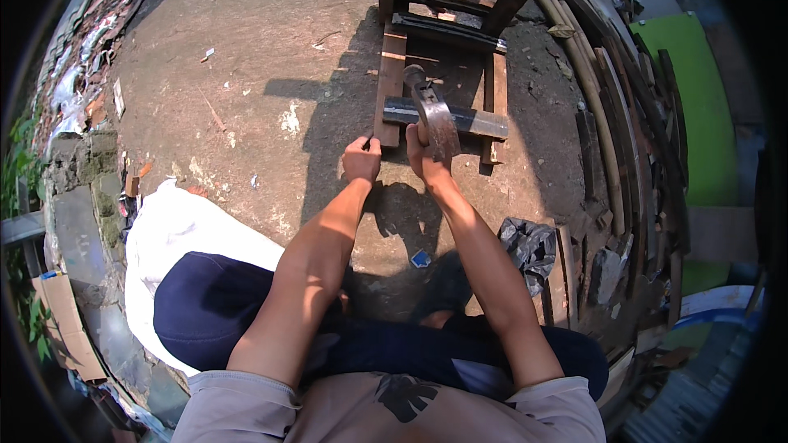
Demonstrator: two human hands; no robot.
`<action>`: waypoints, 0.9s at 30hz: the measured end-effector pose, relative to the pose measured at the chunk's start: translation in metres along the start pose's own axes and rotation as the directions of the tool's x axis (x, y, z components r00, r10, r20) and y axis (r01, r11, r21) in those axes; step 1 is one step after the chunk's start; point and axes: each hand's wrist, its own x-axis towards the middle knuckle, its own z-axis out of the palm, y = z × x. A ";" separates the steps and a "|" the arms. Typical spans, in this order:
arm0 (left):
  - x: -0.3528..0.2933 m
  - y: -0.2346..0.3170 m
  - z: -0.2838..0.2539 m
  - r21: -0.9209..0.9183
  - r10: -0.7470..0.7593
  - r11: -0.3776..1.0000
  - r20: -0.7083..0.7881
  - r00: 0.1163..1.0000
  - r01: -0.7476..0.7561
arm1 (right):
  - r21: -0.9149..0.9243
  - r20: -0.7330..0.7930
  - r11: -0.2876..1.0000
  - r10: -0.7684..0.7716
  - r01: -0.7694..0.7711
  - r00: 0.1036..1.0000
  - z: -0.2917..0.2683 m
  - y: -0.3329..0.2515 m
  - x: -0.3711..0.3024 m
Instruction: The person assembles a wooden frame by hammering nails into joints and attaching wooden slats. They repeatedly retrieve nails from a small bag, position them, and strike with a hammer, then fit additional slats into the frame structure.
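Note:
My right hand (pixel 427 160) is closed around a claw hammer (pixel 437 115), whose worn metal head is above the near end of a wooden frame (pixel 391 66). The handle is mostly hidden by that hand and the head. Beside the end of the frame's left rail, my left hand (pixel 362 160) is closed, with a small dark thing at its fingertips that I cannot make out. A dark crosspiece (pixel 484 123) lies across both rails, passing under the hammer. Farther off, the frame carries more slats (pixel 447 31) and upright posts.
A white sack (pixel 193 217) and a dark blue cloth-covered thing (pixel 205 303) are by my left arm. Long boards and poles (pixel 587 57) are piled along the right, near a green panel (pixel 689 90). A black plastic bag (pixel 528 250) sits beside my right forearm.

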 end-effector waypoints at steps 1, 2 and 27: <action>-0.006 0.008 0.003 -0.003 0.044 0.999 0.002 0.999 -0.044 | -0.249 0.102 0.931 0.297 -0.265 0.949 -0.007 0.010 0.001; -0.014 0.014 0.002 0.018 0.024 1.000 0.036 0.999 -0.025 | -0.401 0.195 0.781 0.583 -0.478 0.789 -0.013 0.019 0.011; -0.004 0.011 -0.007 0.147 0.009 0.989 0.095 0.995 -0.023 | -0.450 0.200 0.821 0.476 -0.351 0.856 -0.016 -0.007 0.025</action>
